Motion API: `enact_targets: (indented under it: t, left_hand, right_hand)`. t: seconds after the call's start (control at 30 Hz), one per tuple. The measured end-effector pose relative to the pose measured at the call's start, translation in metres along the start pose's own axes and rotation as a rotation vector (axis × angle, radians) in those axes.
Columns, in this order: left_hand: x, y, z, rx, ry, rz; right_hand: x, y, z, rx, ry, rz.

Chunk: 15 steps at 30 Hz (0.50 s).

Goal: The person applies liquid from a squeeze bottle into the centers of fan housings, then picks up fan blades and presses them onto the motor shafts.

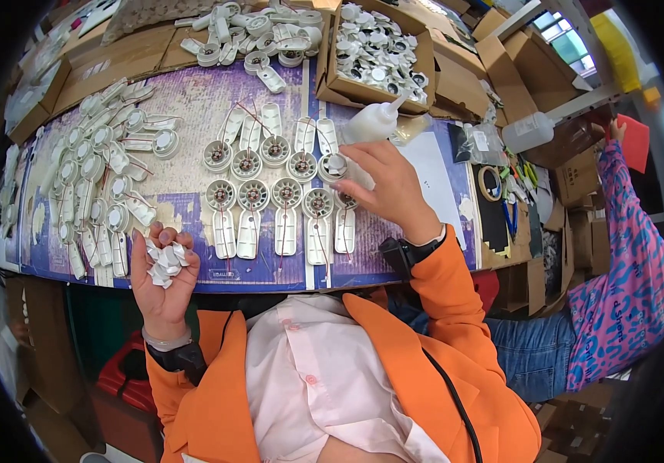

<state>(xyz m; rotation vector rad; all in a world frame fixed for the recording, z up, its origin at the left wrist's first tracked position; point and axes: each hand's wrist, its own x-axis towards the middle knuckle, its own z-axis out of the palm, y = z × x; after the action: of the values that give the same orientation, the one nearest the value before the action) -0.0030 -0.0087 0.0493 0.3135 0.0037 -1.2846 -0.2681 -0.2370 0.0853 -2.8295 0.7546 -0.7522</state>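
Nearest the camera: orange jacket (pixel 463 378) over a pale pink buttoned shirt (pixel 305 378). White plastic unit with round cup and flat handle (pixel 329 145): far row, right end, on the purple, worn tabletop (pixel 182 100); handle points away from the person, long axis roughly square to the near edge. Small white piece (pixel 337 163) sits in its cup. Near-row white unit (pixel 344 224) is partly under the right hand (pixel 390 187); translucent squeeze bottle (pixel 373 122) just beyond. Cup lies between right thumb and fingers, tips apart; can't tell if they pinch. Left hand (pixel 164 299), palm up, fingers curled round crumpled white pieces (pixel 165 264).
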Motion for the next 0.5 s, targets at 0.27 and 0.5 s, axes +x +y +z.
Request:
enact_targets:
  t: [0.27,0.5]
  left_hand:
    - [0.01,-0.008,0.012,0.022,-0.01,-0.032]
    - [0.013,-0.017,0.019,0.042,0.02,-0.061]
  right_hand:
    - [-0.015,-0.012,0.002,-0.076,-0.103,-0.065]
    - [-0.024,-0.019,0.005,-0.149,-0.126,-0.042]
